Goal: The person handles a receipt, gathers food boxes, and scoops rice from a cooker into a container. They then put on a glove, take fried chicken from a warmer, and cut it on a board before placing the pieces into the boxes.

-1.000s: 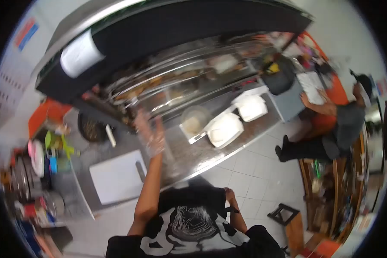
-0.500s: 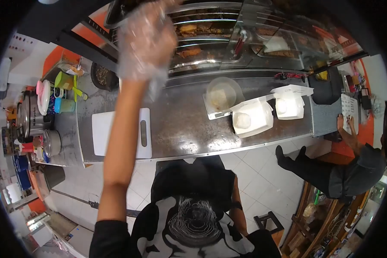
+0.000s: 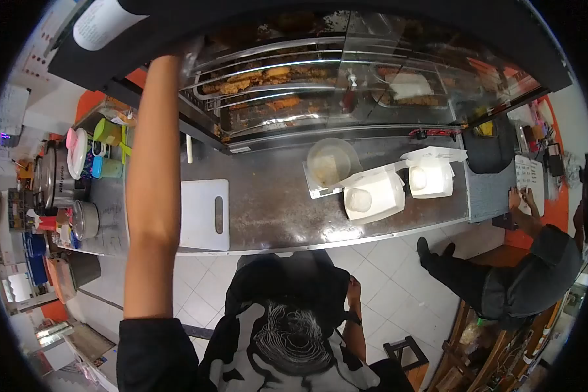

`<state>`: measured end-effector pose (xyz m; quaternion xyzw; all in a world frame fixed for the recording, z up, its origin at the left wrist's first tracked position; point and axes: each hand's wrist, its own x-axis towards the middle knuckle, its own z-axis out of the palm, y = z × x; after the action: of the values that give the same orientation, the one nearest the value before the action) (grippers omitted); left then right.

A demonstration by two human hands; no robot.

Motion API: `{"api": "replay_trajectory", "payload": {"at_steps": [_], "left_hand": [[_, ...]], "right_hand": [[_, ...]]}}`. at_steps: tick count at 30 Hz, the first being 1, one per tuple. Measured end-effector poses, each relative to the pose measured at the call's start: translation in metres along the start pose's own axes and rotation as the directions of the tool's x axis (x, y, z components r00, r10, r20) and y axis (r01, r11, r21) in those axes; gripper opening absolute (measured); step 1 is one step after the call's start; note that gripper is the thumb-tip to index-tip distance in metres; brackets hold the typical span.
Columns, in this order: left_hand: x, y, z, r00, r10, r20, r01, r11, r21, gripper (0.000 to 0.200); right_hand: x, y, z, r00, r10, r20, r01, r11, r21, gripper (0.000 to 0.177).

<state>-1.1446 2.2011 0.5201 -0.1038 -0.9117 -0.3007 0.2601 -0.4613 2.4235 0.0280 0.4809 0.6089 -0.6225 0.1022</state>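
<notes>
My left arm reaches up over the counter into the glass-fronted food case. My left hand [image 3: 188, 60], in a clear plastic glove, is mostly hidden behind the case's dark upper frame, so its fingers and anything in them do not show. Closest to it are metal racks [image 3: 274, 60] holding trays of browned, fried-looking food [image 3: 255, 81]. My right hand [image 3: 353, 287] hangs low beside my body, below the counter edge. Only a small part of it is visible, and its fingers cannot be made out.
A white cutting board [image 3: 204, 225] lies on the steel counter [image 3: 268, 189]. Right of it are a round translucent tub [image 3: 333, 162] and two open paper boxes [image 3: 389, 204], each with a pale rounded mound inside. A co-worker [image 3: 529, 274] is at the far right.
My gloved left hand has moved left and farther into the case, behind its frame. The view has tipped slightly. My right hand now shows beside my body.
</notes>
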Motion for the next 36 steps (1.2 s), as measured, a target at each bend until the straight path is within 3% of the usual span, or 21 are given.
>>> {"api": "replay_trajectory", "payload": {"at_steps": [4,7,8,10,11,13,15,16,17,19,20,21,24,25,26,27,28,29,31,34,36], "left_hand": [[-0.026,0.009,-0.012,0.989,-0.137,-0.054,0.111,0.936,-0.334,0.05],[-0.087,0.028,-0.029,0.943,-0.296,0.15,0.324,0.715,-0.62,0.055],[-0.112,0.035,-0.038,0.914,-0.326,0.24,0.399,0.627,-0.669,0.057],[-0.159,0.067,-0.077,0.875,-0.376,0.305,0.469,0.505,-0.725,0.065],[-0.178,0.032,-0.069,0.892,-0.283,0.352,0.451,0.557,-0.697,0.069],[-0.227,-0.004,-0.085,0.836,-0.367,0.408,0.549,0.546,-0.633,0.072],[-0.279,-0.042,-0.099,0.724,-0.459,0.515,0.685,0.393,-0.613,0.071],[-0.305,-0.068,-0.102,0.678,-0.476,0.56,0.715,0.254,-0.651,0.067],[-0.336,-0.106,-0.102,0.627,-0.546,0.556,0.753,0.239,-0.613,0.061],[-0.4,-0.177,-0.096,0.498,-0.701,0.511,0.79,0.123,-0.601,0.051],[-0.43,-0.205,-0.091,0.411,-0.779,0.474,0.778,0.029,-0.627,0.047],[-0.459,-0.236,-0.082,0.408,-0.779,0.476,0.777,0.022,-0.629,0.047],[-0.502,-0.295,-0.064,0.312,-0.847,0.429,0.717,-0.086,-0.691,0.041],[-0.499,-0.296,-0.072,0.306,-0.847,0.435,0.717,-0.096,-0.691,0.041],[-0.491,-0.292,-0.086,0.363,-0.853,0.375,0.868,0.163,-0.468,0.042],[-0.487,-0.294,-0.097,0.434,-0.837,0.333,0.901,0.396,-0.179,0.044],[-0.524,-0.333,-0.073,0.586,-0.776,0.232,0.806,0.529,-0.265,0.044],[-0.521,-0.334,-0.088,0.576,-0.782,0.238,0.814,0.519,-0.263,0.044],[-0.499,-0.322,-0.133,0.705,-0.71,-0.013,0.709,0.705,-0.025,0.042],[-0.496,-0.346,-0.163,0.682,-0.726,0.088,0.73,0.667,-0.15,0.041],[-0.49,-0.355,-0.171,0.682,-0.715,0.153,0.718,0.615,-0.326,0.038]], "right_hand": [[0.006,-0.029,-0.001,0.998,-0.046,-0.041,0.045,0.999,-0.01,0.018],[0.017,-0.048,-0.011,0.978,-0.203,-0.04,0.194,0.967,-0.163,0.017],[0.007,-0.076,-0.013,0.989,-0.111,-0.095,0.088,0.973,-0.215,0.017],[0.015,-0.098,-0.022,0.94,-0.339,-0.025,0.3,0.861,-0.412,0.016],[0.001,-0.137,-0.02,0.923,-0.384,0.023,0.35,0.815,-0.461,0.016],[-0.022,-0.215,0.009,0.916,-0.357,0.18,0.399,0.852,-0.34,0.018],[-0.02,-0.259,0.057,0.828,-0.383,0.408,0.496,0.84,-0.217,0.019],[-0.004,-0.267,0.092,0.73,-0.466,0.5,0.631,0.741,-0.23,0.017],[-0.002,-0.282,0.135,0.789,-0.351,0.504,0.493,0.851,-0.18,0.022],[-0.013,-0.325,0.233,0.585,-0.446,0.677,0.641,0.766,-0.049,0.024],[-0.012,-0.338,0.283,0.538,-0.475,0.696,0.712,0.698,-0.073,0.025],[-0.001,-0.346,0.336,0.529,-0.493,0.691,0.742,0.663,-0.096,0.026],[0.007,-0.397,0.467,0.544,-0.699,0.465,0.829,0.536,-0.164,0.028],[0.015,-0.413,0.494,0.638,-0.66,0.397,0.766,0.599,-0.235,0.031],[0.024,-0.423,0.52,0.723,-0.612,0.32,0.69,0.66,-0.297,0.035],[0.042,-0.431,0.536,0.82,-0.406,0.404,0.522,0.82,-0.235,0.035],[0.058,-0.439,0.545,0.85,-0.182,0.493,0.312,0.93,-0.195,0.036],[0.057,-0.445,0.55,0.84,-0.124,0.528,0.138,0.99,0.013,0.03],[0.071,-0.457,0.552,0.776,-0.127,0.618,0.156,0.988,0.008,0.023],[0.069,-0.464,0.541,0.859,-0.297,0.417,0.395,0.902,-0.172,0.023],[0.006,-0.464,0.513,0.816,-0.51,0.271,0.575,0.763,-0.295,0.022]]}}
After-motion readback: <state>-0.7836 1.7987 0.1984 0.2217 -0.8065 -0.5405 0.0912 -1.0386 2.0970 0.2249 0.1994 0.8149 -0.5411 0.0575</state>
